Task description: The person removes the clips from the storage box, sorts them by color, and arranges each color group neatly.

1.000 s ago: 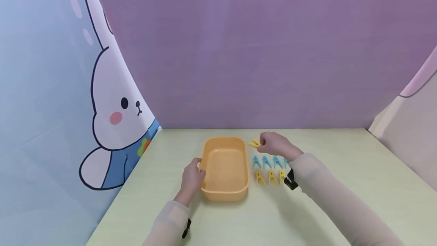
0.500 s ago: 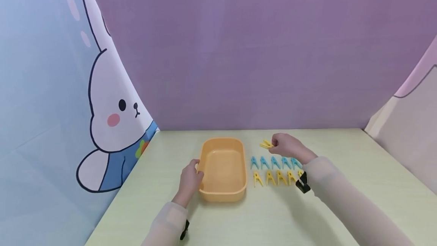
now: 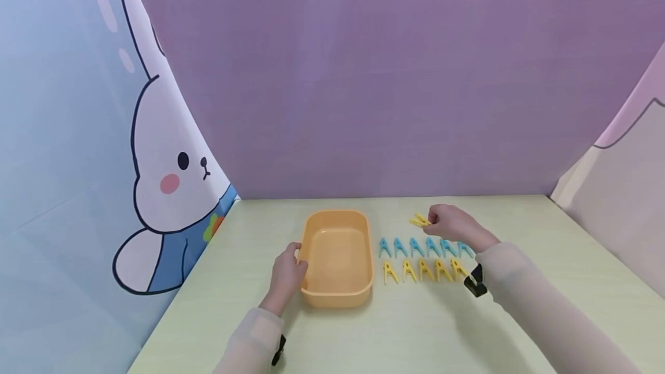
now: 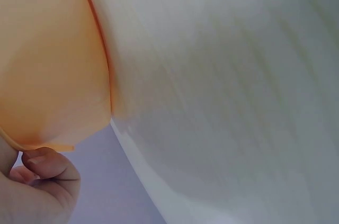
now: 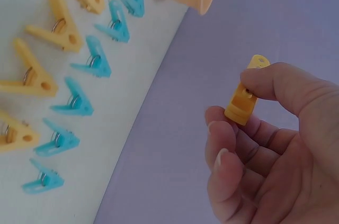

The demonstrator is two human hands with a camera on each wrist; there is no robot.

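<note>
An orange plastic basin (image 3: 337, 255) stands on the table with nothing inside. My left hand (image 3: 287, 275) grips its left rim, and the left wrist view shows curled fingers (image 4: 52, 167) at the rim's edge. Above the far part of the table, my right hand (image 3: 453, 225) pinches a yellow clothespin (image 5: 243, 98) between thumb and fingers. Below that hand, a row of blue clothespins (image 3: 415, 247) lies right of the basin. Nearer to me runs a row of yellow clothespins (image 3: 425, 270). My right forearm passes over the rows' right end.
The pale green tabletop (image 3: 395, 333) extends to both sides and in front of the basin. Behind it hangs a purple cloth backdrop (image 3: 395, 85). A blue panel with a rabbit drawing (image 3: 166, 183) borders the left side.
My right hand has moved right with the yellow clothespin, uncovering more clothespins at the right ends of both rows. My left hand stays on the basin's rim.
</note>
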